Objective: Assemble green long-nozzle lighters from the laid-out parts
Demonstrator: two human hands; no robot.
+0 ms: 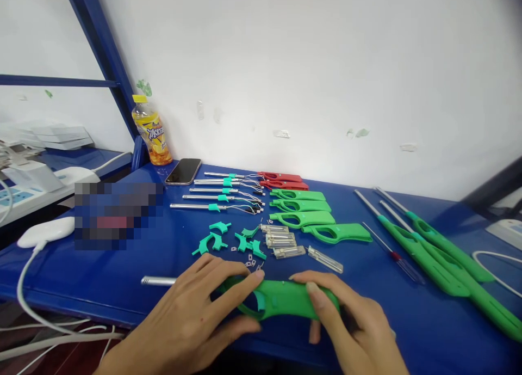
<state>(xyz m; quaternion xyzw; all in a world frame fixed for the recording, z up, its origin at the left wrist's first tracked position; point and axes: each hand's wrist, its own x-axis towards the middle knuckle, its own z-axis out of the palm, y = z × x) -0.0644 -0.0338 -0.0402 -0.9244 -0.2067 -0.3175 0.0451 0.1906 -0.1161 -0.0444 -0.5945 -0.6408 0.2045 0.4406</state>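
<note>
A green long-nosed gas lighter lies level across the front of the blue table, its silver tube pointing left. My left hand is closed around its front part, by the trigger opening, and hides part of it. Closed on the handle's right end is my right hand, thumb on top. Just behind are teal triggers, tiny metal clips and several clear fuel tanks. Farther back lie silver tubes with wires, green handle shells and red handle shells.
On the right lie several assembled green lighters and a screwdriver. A phone and a drink bottle stand at the back left, near a blurred patch. A white cabled device sits at left; the wall rises behind.
</note>
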